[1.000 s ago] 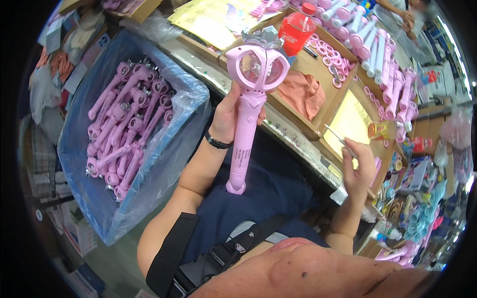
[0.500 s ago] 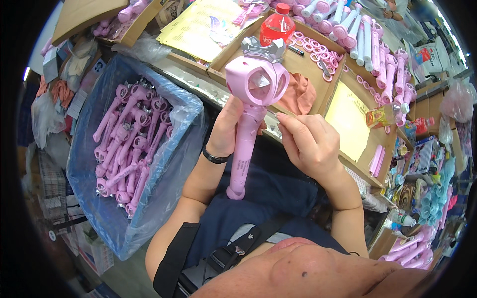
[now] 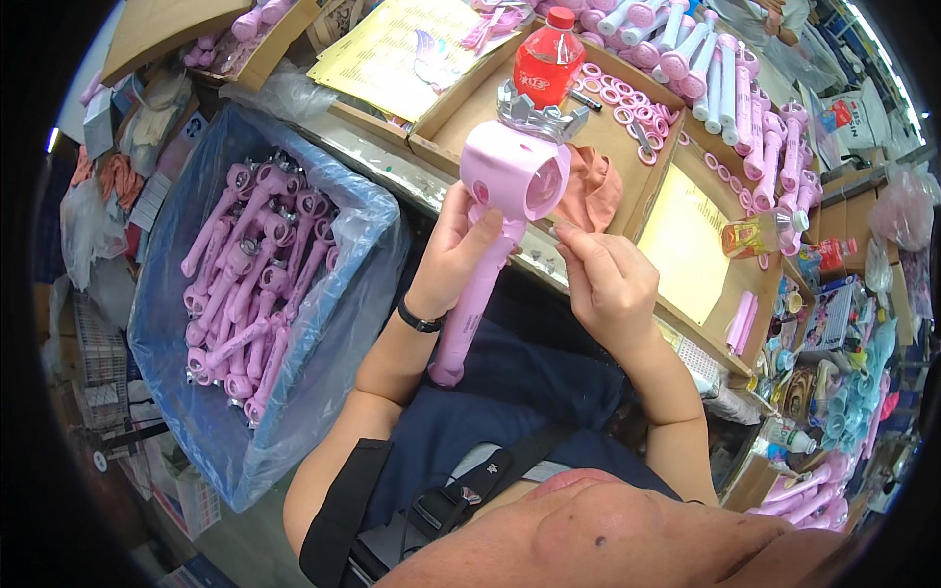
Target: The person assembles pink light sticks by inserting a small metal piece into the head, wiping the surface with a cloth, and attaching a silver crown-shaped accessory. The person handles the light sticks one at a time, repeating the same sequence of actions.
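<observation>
Your left hand [image 3: 461,257] grips the pink toy wand [image 3: 490,235] upright above your lap; your right hand [image 3: 608,284], away 1 second ago, now pinches at its round head.

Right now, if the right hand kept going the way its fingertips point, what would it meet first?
The right hand points up-left, so it would probably first meet the round head of the pink toy wand, gripped by the left hand; depth is uncertain.

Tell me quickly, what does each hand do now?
Left hand: closed around the pink wand.
Right hand: fingers pinched together near the wand's head.
</observation>
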### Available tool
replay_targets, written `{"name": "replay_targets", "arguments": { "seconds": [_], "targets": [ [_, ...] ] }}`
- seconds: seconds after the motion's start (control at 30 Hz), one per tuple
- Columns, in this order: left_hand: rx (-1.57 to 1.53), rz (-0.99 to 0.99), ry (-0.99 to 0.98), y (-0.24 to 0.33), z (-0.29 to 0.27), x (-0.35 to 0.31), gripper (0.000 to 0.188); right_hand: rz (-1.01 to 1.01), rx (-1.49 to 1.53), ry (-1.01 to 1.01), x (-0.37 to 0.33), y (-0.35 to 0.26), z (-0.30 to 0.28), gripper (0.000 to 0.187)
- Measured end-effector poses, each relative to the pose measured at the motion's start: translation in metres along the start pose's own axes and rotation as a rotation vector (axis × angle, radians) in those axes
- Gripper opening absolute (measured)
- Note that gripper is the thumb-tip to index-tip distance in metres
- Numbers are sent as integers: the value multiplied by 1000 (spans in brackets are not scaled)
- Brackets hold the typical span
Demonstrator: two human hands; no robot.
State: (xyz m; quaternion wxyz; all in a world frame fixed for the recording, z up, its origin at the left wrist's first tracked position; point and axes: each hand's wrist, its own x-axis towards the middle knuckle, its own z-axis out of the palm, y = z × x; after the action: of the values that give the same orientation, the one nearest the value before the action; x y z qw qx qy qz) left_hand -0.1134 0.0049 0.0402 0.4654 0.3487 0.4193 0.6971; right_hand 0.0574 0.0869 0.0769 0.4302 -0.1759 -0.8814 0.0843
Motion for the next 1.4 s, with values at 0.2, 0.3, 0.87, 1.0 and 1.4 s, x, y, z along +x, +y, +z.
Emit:
{"name": "replay_targets", "arguments": {
  "seconds": [0.2,0.3,0.87,1.0,1.4],
  "targets": [
    [41,29,23,-2,-1,-1,52,743,581,-211,-14,11,9,14],
    [32,19,2,-4,-2,0,54,121,151,-25,-19,13,17,10],
    [89,75,48,-13,-6,-3,57,592,566,-91,-28,9,28,11],
    [157,112,49,-16,-4,-3,59,988,1073,-159,-30,14,25,16],
    [304,216,91,-19,2,-8,64,1009,985,-68,-27,9,26,20]
  ]
}}
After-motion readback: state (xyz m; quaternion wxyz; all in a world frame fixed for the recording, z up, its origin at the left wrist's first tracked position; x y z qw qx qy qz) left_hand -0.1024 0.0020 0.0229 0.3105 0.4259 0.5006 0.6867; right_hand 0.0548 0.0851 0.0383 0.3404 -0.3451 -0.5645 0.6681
